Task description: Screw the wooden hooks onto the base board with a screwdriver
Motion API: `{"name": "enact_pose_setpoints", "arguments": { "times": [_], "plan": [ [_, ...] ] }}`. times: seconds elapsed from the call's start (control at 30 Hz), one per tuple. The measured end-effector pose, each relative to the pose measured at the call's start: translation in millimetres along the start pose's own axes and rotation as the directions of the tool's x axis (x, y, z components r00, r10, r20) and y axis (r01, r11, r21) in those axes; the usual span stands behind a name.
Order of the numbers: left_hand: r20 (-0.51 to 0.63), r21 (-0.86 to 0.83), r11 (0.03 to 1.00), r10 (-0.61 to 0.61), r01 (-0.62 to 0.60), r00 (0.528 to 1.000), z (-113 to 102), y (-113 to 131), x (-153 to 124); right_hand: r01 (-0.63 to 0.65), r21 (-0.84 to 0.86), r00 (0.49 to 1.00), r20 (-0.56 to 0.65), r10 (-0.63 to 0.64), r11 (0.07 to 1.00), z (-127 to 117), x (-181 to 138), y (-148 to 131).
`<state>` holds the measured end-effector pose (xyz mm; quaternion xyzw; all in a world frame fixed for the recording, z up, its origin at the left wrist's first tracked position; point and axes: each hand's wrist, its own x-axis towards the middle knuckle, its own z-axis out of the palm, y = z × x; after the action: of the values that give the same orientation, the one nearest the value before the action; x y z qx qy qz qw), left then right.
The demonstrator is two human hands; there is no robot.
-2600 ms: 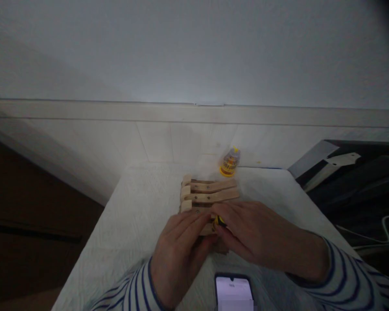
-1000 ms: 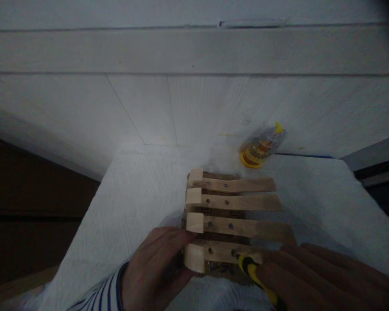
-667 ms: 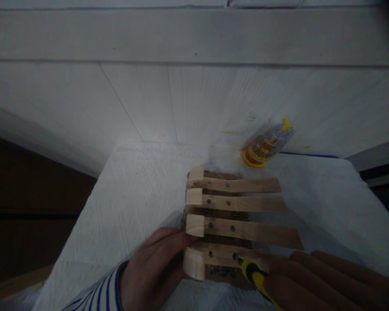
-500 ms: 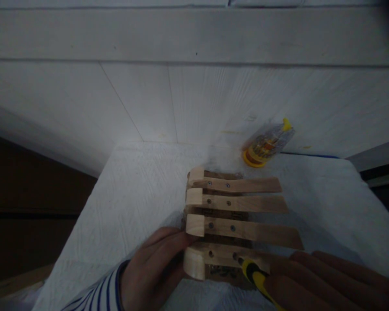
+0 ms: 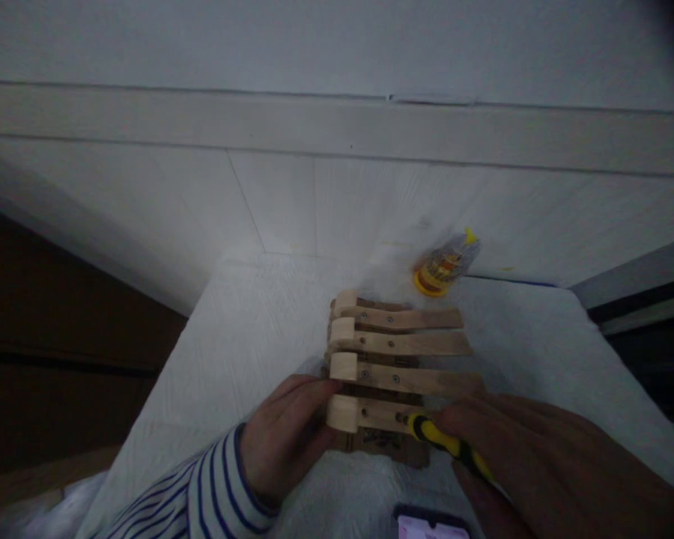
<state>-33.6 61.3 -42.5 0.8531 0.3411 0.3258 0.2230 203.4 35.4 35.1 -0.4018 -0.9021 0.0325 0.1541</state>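
A wooden assembly [image 5: 416, 380] lies on the white-covered table, made of several light slats with rounded blocks at their left ends, set side by side over a darker brown base [image 5: 419, 454]. Two screw points show in each slat. My left hand [image 5: 292, 427] grips its near left edge, fingers closed by the rounded blocks, fingertips partly hidden. Wrapped in my right hand [image 5: 517, 449] is a yellow and black screwdriver [image 5: 449, 442], slanting down to the left. Its tip meets the right-hand screw [image 5: 401, 418] of the nearest slat.
A clear-topped, yellow-based container [image 5: 441, 269] of what look like driver bits stands behind the assembly, near the white wall [image 5: 348, 202]. A dark-framed phone [image 5: 432, 528] with a lit screen lies at the bottom edge. The table cover [image 5: 213, 359] is wrinkled.
The camera view has tilted up, bringing the phone into sight. My right hand has shifted around the screwdriver, showing more of its handle; the tip stays at the same screw. My left hand keeps its hold.
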Motion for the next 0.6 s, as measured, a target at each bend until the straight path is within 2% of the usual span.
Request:
{"name": "enact_pose_setpoints", "arguments": {
  "times": [0.1, 0.17, 0.27, 0.37, 0.5, 0.6],
  "plan": [
    [-0.15, 0.21, 0.978, 0.027, 0.005, 0.988, -11.3, 28.1, -4.6, 0.004, -0.006, 0.995, 0.1, -0.003, 1.0, -15.0, -2.5, -4.7],
    [-0.216, 0.226, 0.974, 0.026, 0.025, 0.976, -16.3, 50.8, -6.7, -0.007, -0.007, 0.99, 0.137, 0.008, 1.0, -22.9, -5.2, -7.2],
    [-0.144, 0.087, 0.992, -0.08, 0.093, 0.986, -15.0, 80.5, -4.0, -0.04, 0.011, 0.98, 0.196, 0.037, 0.999, -31.6, -8.0, -11.9],
    [-0.085, 0.031, 0.991, -0.128, 0.131, 0.988, -6.6, 98.5, 8.0, -0.038, 0.023, 0.973, 0.227, 0.032, 0.999, -37.9, -8.4, -17.5],
    [-0.07, -0.024, 0.977, -0.211, 0.21, 0.975, 1.5, 107.8, 28.7, -0.035, 0.028, 0.971, 0.238, 0.027, 0.999, -45.5, -7.8, -24.4],
    [-0.03, -0.049, 0.981, -0.192, 0.19, 0.981, 2.3, 109.0, 39.0, -0.029, 0.051, 0.964, 0.267, 0.014, 0.998, -50.3, -6.5, -27.9]
  ]
}}
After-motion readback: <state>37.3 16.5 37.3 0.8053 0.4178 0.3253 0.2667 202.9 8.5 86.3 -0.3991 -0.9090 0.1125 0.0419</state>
